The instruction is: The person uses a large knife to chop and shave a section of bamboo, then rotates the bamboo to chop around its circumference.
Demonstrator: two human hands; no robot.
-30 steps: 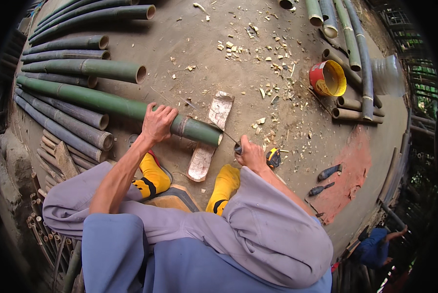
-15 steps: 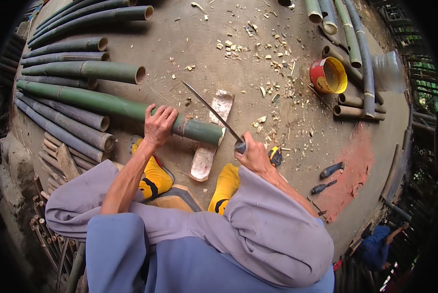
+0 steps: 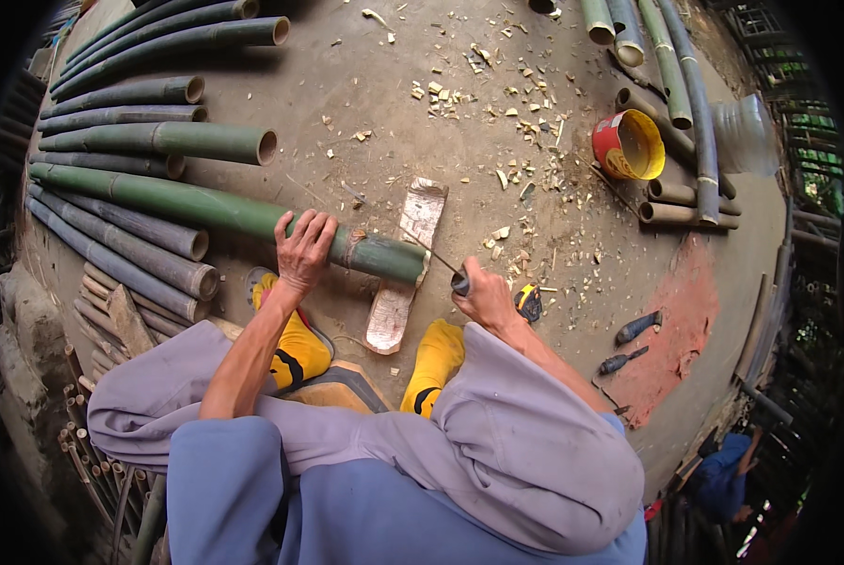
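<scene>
A thick green bamboo pole [image 3: 205, 202] lies from the far left toward the middle. Its right end rests across a rough, notched wooden block [image 3: 391, 318]. My left hand [image 3: 301, 254] is on top of the pole, short of the block, fingers curled over its far side. My right hand [image 3: 488, 299] is closed round the dark handle of a long knife [image 3: 445, 262]. From the handle the blade points away and left, at the pole's cut end. It looks thin and foreshortened; whether it touches the bamboo I cannot tell.
More bamboo poles [image 3: 205, 141] are laid out at left. A red and yellow bucket [image 3: 607, 151] stands at right, near further poles [image 3: 693, 104]. A tape measure [image 3: 528, 303] lies beyond my right foot; two dark-handled tools [image 3: 624, 360] lie by a reddish patch. Bamboo chips [image 3: 535, 127] litter the floor.
The knife blade has dropped from its raised slant above the block to a lower, foreshortened angle at the pole's end. My left hand has shifted slightly left, its fingers a little more spread.
</scene>
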